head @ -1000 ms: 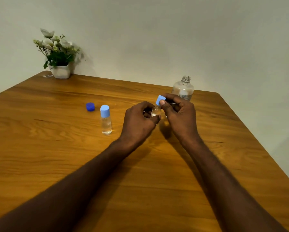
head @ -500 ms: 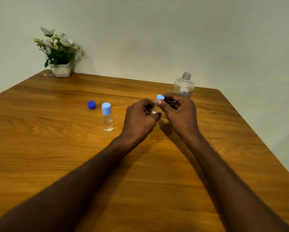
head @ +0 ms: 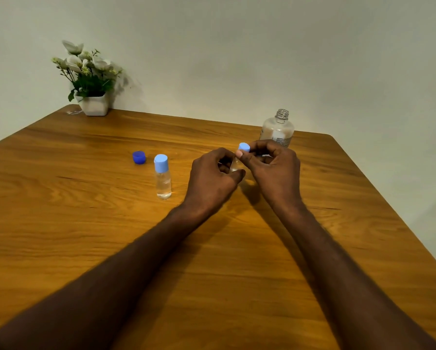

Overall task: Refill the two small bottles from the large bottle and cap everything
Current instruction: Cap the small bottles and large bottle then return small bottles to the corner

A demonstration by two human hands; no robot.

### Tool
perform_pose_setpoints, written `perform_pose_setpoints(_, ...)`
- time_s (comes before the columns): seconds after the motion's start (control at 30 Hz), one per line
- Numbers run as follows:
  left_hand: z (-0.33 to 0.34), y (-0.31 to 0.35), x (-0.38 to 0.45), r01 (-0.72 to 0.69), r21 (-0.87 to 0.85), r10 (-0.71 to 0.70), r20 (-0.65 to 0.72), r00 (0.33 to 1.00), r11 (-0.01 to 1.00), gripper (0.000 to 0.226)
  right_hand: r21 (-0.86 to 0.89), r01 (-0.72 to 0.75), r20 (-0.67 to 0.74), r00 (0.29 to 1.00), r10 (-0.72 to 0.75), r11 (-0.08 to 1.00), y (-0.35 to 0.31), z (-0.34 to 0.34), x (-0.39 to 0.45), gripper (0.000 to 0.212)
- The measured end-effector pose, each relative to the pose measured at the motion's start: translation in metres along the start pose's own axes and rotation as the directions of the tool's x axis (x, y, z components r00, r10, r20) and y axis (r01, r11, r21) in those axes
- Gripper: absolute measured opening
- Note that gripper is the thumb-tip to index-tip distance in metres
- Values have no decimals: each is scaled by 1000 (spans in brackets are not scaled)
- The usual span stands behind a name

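Above the wooden bench (head: 85, 223), our left hand (head: 211, 180) grips a small upright bottle (head: 235, 164); our right hand (head: 275, 170) pinches its light-blue cap (head: 244, 147) directly atop the neck, the uncapped large bottle (head: 277, 130) just beyond

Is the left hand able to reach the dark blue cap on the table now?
Probably yes, but not at once: the left hand grips a small bottle. The dark blue cap lies in the open, with only the capped bottle standing near its path.
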State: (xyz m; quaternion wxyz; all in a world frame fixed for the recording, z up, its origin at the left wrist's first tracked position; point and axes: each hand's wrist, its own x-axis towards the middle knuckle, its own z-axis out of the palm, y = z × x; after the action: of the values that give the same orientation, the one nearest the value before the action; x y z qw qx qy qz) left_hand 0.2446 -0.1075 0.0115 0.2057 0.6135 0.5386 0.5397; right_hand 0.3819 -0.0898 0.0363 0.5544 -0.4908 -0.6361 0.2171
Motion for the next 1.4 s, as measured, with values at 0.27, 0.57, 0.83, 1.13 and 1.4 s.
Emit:
perform_pose_setpoints(0.27, 1, -2, 2, 5, -15, -6, -24, 1000, 1000, 21, 3, 18, 42, 999, -18, 1000, -2, 1, -1, 39)
perform_pose_setpoints(0.57, 1, -2, 2, 6, -7, -6, -22, 1000, 1000, 21, 27, -5, 41, 999, 4, 1000, -2, 0, 0, 45)
perform_pose_setpoints(0.83, 0, -2, 1, 5, -21, -5, -11, 1000, 1000, 22, 43, -28, 23, 999, 27, 999, 0, -1, 1, 35)
perform_pose_setpoints(1.13, -1, -1, 0, 21, -29, -21, -13, 1000, 999, 20, 62, -42, 49, 998, 39, 997, 2, -1, 1, 29)
perform_pose_setpoints(1.4, -1, -2, 1, 21, -9, -21, -10, 1000, 1000, 21, 51, -28, 74, 997, 25, 998, 1, -2, 1, 29)
